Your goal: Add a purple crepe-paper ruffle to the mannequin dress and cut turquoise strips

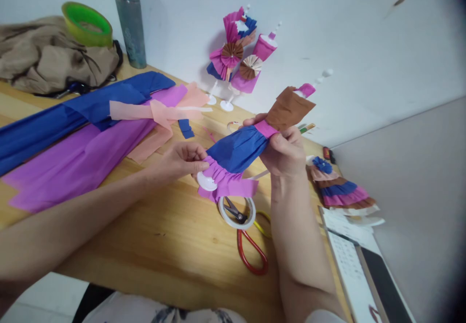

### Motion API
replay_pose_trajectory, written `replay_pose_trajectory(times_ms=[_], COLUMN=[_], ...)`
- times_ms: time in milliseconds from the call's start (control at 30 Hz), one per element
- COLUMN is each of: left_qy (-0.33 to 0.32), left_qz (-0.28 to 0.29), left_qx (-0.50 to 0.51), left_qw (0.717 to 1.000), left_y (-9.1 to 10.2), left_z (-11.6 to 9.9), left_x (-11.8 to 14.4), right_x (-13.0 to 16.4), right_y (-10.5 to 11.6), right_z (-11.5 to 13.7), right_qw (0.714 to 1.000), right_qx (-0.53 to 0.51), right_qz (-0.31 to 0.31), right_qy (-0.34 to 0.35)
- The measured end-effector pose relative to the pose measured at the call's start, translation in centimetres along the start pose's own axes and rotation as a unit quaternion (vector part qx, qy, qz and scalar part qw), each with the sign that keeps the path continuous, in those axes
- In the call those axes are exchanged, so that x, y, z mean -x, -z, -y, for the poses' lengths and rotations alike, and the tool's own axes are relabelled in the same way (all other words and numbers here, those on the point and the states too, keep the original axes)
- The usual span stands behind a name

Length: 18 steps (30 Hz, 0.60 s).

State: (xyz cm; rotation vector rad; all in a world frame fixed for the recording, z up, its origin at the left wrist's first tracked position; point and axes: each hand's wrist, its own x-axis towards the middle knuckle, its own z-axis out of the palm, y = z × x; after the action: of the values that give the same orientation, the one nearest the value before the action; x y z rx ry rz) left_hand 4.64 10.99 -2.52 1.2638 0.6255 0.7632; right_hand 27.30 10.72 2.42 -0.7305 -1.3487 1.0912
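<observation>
**Two hands hold a paper doll above the table**

Both hands hold one paper doll [251, 141] in the air, a little above the wooden table [174, 245]. The doll lies tilted, with its white round base [206, 181] low on the left and its brown top part [289, 108] high on the right.

The left hand [180, 160] is at the lower end. Its fingers [196, 166] are closed on the gathered purple frill [227, 180], just beside the white base. The right hand [286, 151] is at the middle of the doll. Its fingers are closed around the pink waist band [265, 129], where the blue skirt [238, 148] meets the brown part.

Under the doll, on the table, lies a roll of tape [236, 214], and scissors with red handles [251, 250] lie partly through it. On the left side of the table are long sheets of blue paper [54, 124], purple paper [80, 163] and light pink paper [163, 114]. At the back, near the wall, stand two finished paper dolls [238, 54]. Another doll in layered colours [338, 187] lies on the right, near the right forearm. Far left there is a beige bag [47, 58] with a green ring [87, 22] on it, and a metal bottle [129, 20] stands beside.
</observation>
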Motion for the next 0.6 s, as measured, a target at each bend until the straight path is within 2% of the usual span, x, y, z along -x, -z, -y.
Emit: replay_pose_trajectory(times_ms=[133, 300, 433, 500, 600], left_qy=[-0.019, 0.001, 0.015, 0.037, 0.106], left_qz=[-0.025, -0.04, -0.103, -0.136, -0.134], left_qx=[0.0, 0.0, 0.012, -0.001, 0.01], left_qw=[1.0, 0.999, 0.994, 0.99, 0.985], left_y=[-0.2, -0.4, -0.9, -1.1, -1.4], left_z=[-0.1, 0.0, 0.4, 0.5, 0.4], left_x=[-0.1, -0.2, -0.2, -0.1, 0.0], right_x=[0.0, 0.1, 0.1, 0.1, 0.1], right_y=[0.0, -0.2, -0.3, -0.3, -0.4], right_z=[0.0, 0.1, 0.2, 0.2, 0.2], right_qw=[1.0, 1.0, 1.0, 1.0, 1.0], right_qx=[-0.006, -0.008, -0.016, -0.019, -0.017], right_qz=[0.009, 0.008, 0.004, -0.001, -0.008], right_qy=[0.001, 0.005, 0.003, 0.002, -0.003])
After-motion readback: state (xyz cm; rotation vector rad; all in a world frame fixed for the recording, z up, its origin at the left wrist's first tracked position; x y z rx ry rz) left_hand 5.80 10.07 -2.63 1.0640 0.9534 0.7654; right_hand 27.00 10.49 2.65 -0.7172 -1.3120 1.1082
